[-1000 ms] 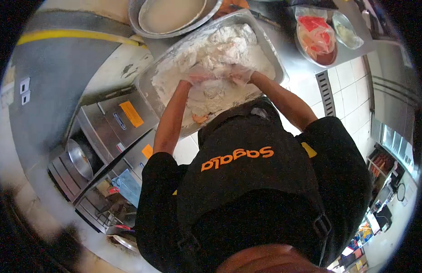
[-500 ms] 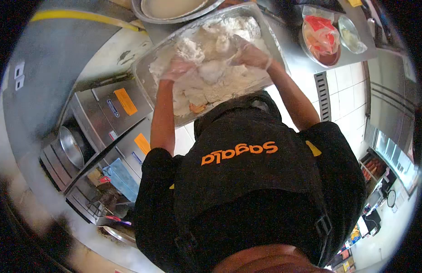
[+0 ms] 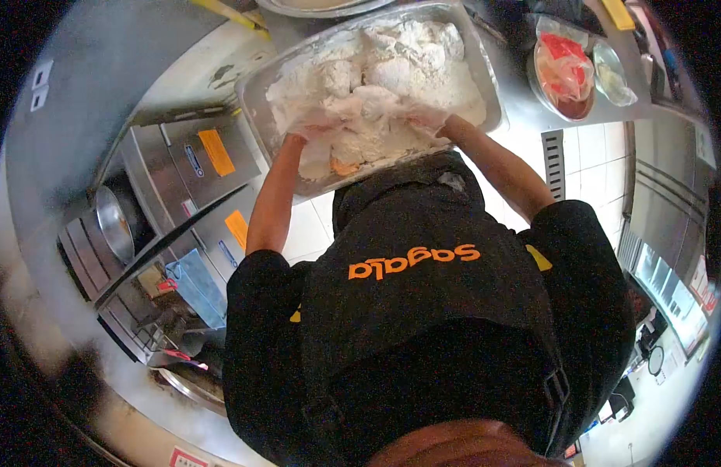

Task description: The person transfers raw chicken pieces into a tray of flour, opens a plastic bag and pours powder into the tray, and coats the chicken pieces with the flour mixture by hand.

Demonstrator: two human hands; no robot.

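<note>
A large metal tray [image 3: 492,86] holds white flour and several flour-coated pieces [image 3: 399,74]. My left hand [image 3: 317,121], in a clear plastic glove, is down in the flour at the left part of the tray. My right hand [image 3: 429,118], gloved the same way, is in the flour on the right. The fingers of both hands are buried or blurred, so what they hold does not show. Between and below the hands lies a floury mound [image 3: 364,144], with an orange-brown piece [image 3: 345,166] by the near edge.
Beyond the tray is the rim of a metal bowl [image 3: 325,11]. On the steel counter at the right sit a bowl with a red and clear plastic bag [image 3: 564,70] and a smaller bagged container [image 3: 611,74]. Steel cabinets [image 3: 193,159] stand at the left.
Both hands have come down toward the near side of the tray and closer together. The floury pieces at the far side are more exposed. The camera view has shifted slightly.
</note>
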